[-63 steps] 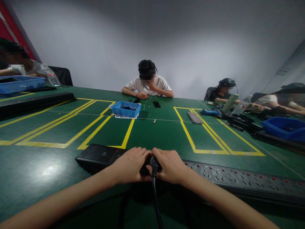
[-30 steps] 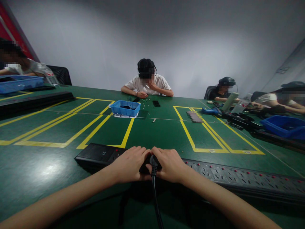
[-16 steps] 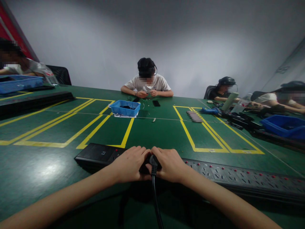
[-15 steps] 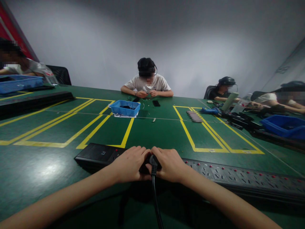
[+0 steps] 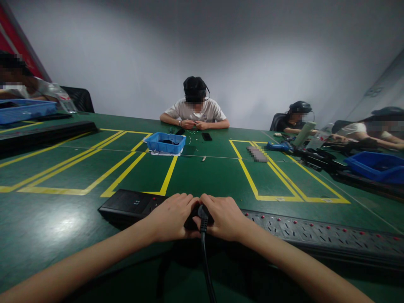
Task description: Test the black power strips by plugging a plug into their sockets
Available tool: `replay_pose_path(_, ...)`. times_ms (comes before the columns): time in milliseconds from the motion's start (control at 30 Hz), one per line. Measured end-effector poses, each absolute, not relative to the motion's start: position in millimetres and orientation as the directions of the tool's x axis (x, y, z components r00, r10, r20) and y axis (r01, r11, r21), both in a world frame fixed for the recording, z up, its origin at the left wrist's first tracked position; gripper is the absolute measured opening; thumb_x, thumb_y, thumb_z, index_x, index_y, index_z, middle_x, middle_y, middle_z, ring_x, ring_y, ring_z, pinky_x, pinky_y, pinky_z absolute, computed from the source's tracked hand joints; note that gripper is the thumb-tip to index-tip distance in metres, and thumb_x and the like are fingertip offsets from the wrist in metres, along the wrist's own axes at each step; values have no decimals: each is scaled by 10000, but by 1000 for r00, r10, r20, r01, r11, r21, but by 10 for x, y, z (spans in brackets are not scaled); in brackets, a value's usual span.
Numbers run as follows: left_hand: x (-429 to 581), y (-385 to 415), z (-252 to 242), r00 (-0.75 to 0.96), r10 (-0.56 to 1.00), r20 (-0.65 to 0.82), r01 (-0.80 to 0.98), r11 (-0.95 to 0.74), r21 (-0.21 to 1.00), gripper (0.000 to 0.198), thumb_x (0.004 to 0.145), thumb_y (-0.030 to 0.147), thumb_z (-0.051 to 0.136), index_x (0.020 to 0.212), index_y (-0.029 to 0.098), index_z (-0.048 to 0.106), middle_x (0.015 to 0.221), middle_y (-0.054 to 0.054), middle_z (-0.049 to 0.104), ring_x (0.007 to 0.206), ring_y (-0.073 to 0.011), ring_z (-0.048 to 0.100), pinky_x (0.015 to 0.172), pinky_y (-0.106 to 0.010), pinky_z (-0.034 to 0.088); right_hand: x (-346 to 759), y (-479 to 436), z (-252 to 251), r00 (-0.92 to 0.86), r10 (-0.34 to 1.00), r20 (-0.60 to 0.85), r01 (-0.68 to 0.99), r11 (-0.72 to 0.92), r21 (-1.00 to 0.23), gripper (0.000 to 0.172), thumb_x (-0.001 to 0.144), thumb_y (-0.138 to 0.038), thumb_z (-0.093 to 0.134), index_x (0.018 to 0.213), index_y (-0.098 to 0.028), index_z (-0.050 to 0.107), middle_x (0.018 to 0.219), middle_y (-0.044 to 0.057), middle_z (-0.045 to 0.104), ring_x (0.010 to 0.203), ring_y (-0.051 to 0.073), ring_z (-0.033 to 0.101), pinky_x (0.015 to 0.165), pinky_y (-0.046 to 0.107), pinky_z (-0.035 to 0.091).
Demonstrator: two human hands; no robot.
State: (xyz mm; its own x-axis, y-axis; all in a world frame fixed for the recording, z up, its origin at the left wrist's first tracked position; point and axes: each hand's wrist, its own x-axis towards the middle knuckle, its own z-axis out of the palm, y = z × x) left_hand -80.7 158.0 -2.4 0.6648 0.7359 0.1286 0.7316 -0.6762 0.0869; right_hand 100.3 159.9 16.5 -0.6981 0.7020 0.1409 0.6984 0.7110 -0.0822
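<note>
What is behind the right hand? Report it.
A black power strip passes behind the right hand, its sockets showing on the hand's outer side. The section the hand covers cannot be seen, nor whether the black plug is inserted.

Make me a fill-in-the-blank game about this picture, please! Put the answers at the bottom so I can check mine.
1. The left hand and the right hand meet at a black ____ with a cord running down from it.
2. The little dots along the long power strip are coloured ____.
3. The tape lines on the green table are coloured ____.
4. The person straight across wears a shirt coloured ____.

Missing words: plug; red; yellow; white.
</note>
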Motion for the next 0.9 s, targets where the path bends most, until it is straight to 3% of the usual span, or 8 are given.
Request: replay_pose_path(900,-809,1593,-53,664,737,127,734,-675,82,548,685,601,540,993,150,483,897,-77,552,816,-251,508,730,-372,391,1004,1606,165,-709,687,161,687,724,-66,251,831,-442,426,897,-199,431,841,30,604,700,174,562,539,255,268)
